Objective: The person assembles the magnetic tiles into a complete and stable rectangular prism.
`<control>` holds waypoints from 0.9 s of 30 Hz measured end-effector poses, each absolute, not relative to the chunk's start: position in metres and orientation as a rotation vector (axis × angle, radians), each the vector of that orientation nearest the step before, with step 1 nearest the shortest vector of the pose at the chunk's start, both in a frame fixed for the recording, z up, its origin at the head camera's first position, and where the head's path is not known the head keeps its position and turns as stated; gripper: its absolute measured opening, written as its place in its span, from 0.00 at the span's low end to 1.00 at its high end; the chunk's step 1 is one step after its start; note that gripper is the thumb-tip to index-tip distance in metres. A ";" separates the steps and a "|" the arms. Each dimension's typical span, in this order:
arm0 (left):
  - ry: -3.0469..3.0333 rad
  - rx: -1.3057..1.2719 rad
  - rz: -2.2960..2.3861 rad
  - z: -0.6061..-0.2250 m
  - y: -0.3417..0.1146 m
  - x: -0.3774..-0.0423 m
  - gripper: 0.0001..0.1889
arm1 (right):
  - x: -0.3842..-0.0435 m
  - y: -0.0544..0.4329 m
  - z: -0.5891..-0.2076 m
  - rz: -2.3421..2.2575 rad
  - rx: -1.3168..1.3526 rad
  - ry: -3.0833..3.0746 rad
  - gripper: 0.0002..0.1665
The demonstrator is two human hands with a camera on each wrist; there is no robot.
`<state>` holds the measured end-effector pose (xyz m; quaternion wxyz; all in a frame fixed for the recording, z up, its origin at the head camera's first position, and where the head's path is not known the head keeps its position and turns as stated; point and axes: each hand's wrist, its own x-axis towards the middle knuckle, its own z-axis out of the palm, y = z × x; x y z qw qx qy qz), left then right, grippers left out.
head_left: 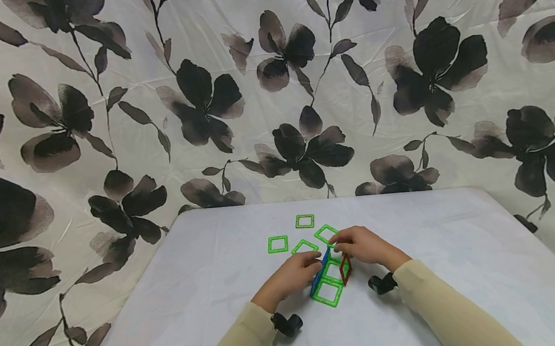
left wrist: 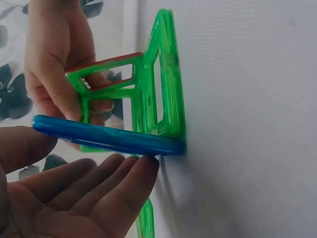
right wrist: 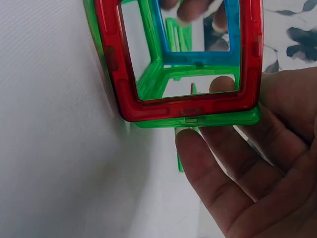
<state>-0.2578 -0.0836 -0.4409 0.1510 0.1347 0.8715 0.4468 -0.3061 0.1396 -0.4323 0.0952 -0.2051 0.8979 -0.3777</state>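
Square magnetic tiles stand joined together on the white table. A blue magnetic tile (left wrist: 109,138) stands upright on the left side, and a red magnetic tile (right wrist: 188,112) stands on the right. Between them lie green base tiles (head_left: 324,302), end to end. At the far end is an upright green magnetic tile (left wrist: 111,92), which my right hand (head_left: 366,245) pinches near its outer edge. My left hand (head_left: 293,273) is at the outer face of the blue tile, its extended fingers touching it and the thumb by its top edge.
Several loose green frames lie beyond the structure, among them a far square (head_left: 304,215) and a left square (head_left: 278,250). The white table (head_left: 196,317) ends at a flower-printed cloth (head_left: 235,160). Small black cameras (head_left: 287,325) sit on both wrists.
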 end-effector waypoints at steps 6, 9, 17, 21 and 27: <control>2.496 0.388 1.307 -0.445 -0.080 -0.265 0.25 | -0.308 0.134 -0.431 -1.138 -0.670 2.636 0.13; 2.494 0.389 1.317 -0.446 -0.080 -0.268 0.25 | -0.309 0.130 -0.430 -1.124 -0.696 2.643 0.12; 2.491 0.384 1.380 -0.449 -0.080 -0.274 0.28 | -0.313 0.125 -0.427 -1.104 -0.713 2.656 0.11; 2.487 0.367 1.409 -0.450 -0.078 -0.274 0.27 | -0.317 0.125 -0.427 -1.115 -0.721 2.632 0.11; 2.460 0.368 1.473 -0.452 -0.075 -0.274 0.26 | -0.328 0.129 -0.424 -1.021 -0.720 2.713 0.11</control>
